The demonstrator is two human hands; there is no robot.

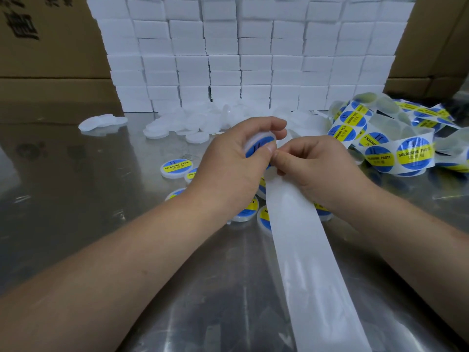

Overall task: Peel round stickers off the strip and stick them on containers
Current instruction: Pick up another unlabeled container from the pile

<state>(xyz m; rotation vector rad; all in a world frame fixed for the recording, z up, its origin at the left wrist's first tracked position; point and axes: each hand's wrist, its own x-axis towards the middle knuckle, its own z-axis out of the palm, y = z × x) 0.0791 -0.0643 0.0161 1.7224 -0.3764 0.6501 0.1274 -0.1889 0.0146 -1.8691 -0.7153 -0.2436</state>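
1. Here, the left hand (228, 161) grips a round white container (261, 137), thumb pressing its blue sticker (255, 151).
2. The right hand (312, 166) pinches the strip (299, 250) just beside it (stickered coils (375, 151) lie farther right).
3. Labelled containers (176, 167) lie on the counter (76, 199) beneath both hands.

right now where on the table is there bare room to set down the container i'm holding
Free: the left of the table, between the cardboard boxes and the labelled containers. Crowded: unlabelled containers before the white box stack, the sticker strip heap at right, and the labelled containers around the left hand and right hand.
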